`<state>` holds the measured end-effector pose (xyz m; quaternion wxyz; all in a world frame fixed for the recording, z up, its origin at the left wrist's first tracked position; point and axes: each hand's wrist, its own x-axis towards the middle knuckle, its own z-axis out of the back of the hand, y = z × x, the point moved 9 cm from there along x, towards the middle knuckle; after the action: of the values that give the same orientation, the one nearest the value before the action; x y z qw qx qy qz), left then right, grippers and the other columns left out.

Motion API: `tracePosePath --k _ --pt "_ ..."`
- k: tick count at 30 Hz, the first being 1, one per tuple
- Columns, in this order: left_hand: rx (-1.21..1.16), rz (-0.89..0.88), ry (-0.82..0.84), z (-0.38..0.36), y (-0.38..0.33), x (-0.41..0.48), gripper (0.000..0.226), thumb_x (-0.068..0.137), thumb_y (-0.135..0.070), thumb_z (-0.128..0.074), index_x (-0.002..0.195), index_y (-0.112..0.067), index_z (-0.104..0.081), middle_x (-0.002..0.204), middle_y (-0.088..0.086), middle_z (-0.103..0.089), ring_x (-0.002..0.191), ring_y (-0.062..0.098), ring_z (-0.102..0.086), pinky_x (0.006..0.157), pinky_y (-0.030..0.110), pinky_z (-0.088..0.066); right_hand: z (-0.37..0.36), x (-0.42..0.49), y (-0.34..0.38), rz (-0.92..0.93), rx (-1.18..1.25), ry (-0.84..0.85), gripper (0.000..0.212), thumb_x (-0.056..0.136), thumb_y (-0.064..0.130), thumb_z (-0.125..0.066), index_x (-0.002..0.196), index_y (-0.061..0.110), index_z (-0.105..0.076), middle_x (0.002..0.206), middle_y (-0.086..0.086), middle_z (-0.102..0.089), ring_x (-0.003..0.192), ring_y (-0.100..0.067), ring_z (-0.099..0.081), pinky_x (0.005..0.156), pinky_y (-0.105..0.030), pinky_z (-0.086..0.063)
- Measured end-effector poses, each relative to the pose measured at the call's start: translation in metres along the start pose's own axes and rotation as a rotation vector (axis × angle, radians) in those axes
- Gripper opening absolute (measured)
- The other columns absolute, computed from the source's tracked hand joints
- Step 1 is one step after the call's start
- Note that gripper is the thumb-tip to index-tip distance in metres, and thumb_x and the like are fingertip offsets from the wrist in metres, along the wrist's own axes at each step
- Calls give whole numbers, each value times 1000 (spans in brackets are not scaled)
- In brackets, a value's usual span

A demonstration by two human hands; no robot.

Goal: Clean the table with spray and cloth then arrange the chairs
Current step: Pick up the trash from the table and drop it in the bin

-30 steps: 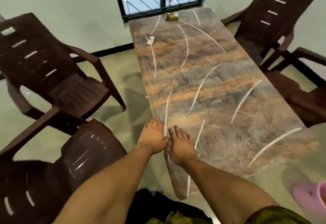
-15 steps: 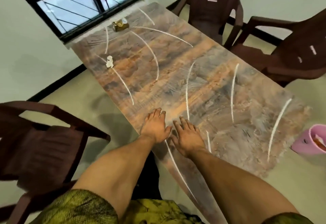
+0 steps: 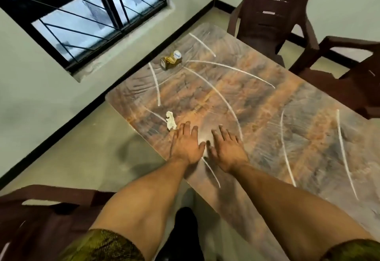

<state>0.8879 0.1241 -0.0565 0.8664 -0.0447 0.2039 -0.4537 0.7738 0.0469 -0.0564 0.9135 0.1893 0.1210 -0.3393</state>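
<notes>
A long brown table (image 3: 257,104) with white curved streaks runs from the window wall toward me. My left hand (image 3: 187,144) and my right hand (image 3: 227,147) lie flat side by side on its left edge, fingers spread, holding nothing. A small crumpled white scrap (image 3: 170,120) lies just beyond my left fingertips. A gold wrapper with a white cap (image 3: 171,60) lies on its side at the far end. No spray bottle or cloth shows.
Dark brown plastic chairs stand around: one at the far right (image 3: 273,10), another at the right edge (image 3: 349,75), one at my lower left (image 3: 37,219). A barred window (image 3: 82,14) is in the wall at left. Bare floor lies left of the table.
The view has swung left and forward along the table. Both hands have slid up the table's left edge, now close to the white scrap. The pink bucket has left the view.
</notes>
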Motion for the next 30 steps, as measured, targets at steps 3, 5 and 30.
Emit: tracePosePath --k 3,5,30 --pt "39 26 26 27 41 32 57 98 -41 -45 151 -19 -35 159 19 -22 149 39 -18 121 50 -23 23 46 39 28 -14 -14 62 104 51 -27 158 24 -18 168 -5 -7 153 -25 -12 122 -43 -13" --pt "35 65 72 32 66 55 49 99 -29 -47 147 -21 -40 155 20 -26 140 41 -33 113 51 -37 34 79 60 47 -28 -25 62 103 49 -28 158 22 -18 167 -6 -9 152 -26 -13 122 -43 -14" --pt "-264 75 -393 122 197 178 38 94 -2 -59 131 -12 -63 121 7 -62 111 24 -54 96 35 -44 86 384 190 204 -380 -43 82 86 -2 -54 156 18 -17 165 -14 -12 152 -35 -7 120 -57 -16"
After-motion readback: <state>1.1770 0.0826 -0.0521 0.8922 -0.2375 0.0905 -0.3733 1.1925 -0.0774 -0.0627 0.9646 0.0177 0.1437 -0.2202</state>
